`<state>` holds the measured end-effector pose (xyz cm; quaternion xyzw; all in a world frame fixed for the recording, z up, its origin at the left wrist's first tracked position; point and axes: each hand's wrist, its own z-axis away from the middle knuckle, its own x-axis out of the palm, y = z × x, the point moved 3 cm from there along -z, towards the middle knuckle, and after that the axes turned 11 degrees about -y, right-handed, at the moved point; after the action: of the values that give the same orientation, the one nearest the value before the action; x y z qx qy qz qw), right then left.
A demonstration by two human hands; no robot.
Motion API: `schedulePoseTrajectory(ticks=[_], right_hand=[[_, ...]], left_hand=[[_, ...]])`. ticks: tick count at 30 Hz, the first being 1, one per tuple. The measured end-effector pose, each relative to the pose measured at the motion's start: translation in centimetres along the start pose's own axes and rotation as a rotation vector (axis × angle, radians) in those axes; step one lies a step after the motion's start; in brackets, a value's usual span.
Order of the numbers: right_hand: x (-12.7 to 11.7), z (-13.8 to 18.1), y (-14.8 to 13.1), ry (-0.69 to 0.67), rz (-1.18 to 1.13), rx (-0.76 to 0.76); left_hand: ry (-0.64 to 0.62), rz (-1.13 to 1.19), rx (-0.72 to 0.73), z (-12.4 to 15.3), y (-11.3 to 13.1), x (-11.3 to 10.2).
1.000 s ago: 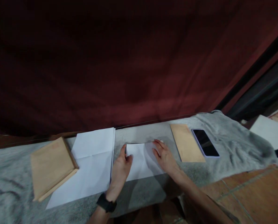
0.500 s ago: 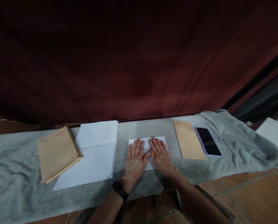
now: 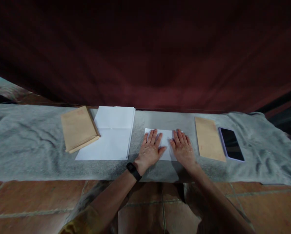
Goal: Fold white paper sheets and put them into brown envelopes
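A folded sheet of white paper (image 3: 167,139) lies on the grey cloth, partly covered by both hands. My left hand (image 3: 150,148) rests flat on its left part, fingers spread and thumb pointing right. On the right part, my right hand (image 3: 182,148) presses down with the fingers stretched out. A strip of bare paper shows between the two thumbs. The left wrist wears a black band (image 3: 133,171). To the right of the paper lies a single brown envelope (image 3: 209,139), apart from my right hand.
Left of my hands is a stack of white sheets (image 3: 111,143) with crease lines, partly under a pile of brown envelopes (image 3: 79,128). A phone (image 3: 231,144) with a purple edge lies at right. Grey cloth (image 3: 25,143) covers the bench; a dark red curtain (image 3: 150,81) hangs behind.
My hands have slid apart towards the two sides of the folded paper, uncovering more of its middle. The whole view has shifted and levelled as the head turned.
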<state>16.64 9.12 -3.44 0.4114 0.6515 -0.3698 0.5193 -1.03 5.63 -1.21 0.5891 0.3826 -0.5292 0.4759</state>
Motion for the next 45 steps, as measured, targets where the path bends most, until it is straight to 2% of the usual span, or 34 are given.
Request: schedulePoseTrajectory(ticks=[10,23,27,30,33,41,45], right_hand=[[0.0,-0.4,0.1,-0.052,-0.004,0.079],[-0.7,-0.3,2.0,0.000,-0.063,0.240],[-1.5,-0.5,0.2,-0.018,-0.114,0.131],[-1.6,0.0,-2.2,-0.089,-0.161,-0.027],[-1.3,0.7,-3.5,-0.143,-0.164,-0.103],[-0.6,0.9,-1.5,-0.105,-0.094,-0.019],[-0.4,0.8,-0.7,-0.088,-0.064,0.035]], left_hand=[[-0.054,0.024,-0.002,-0.2,-0.2,-0.2],[-0.023,0.008,-0.091,0.4,-0.4,-0.2],[-0.018,-0.028,-0.102,0.5,0.0,-0.5],[-0.029,-0.031,-0.099,0.5,0.2,-0.5],[-0.036,-0.028,-0.099,0.6,0.2,-0.4],[0.012,0.026,-0.160,1.0,0.1,-0.8],[0.066,0.259,-0.180,0.9,-1.5,-1.1]])
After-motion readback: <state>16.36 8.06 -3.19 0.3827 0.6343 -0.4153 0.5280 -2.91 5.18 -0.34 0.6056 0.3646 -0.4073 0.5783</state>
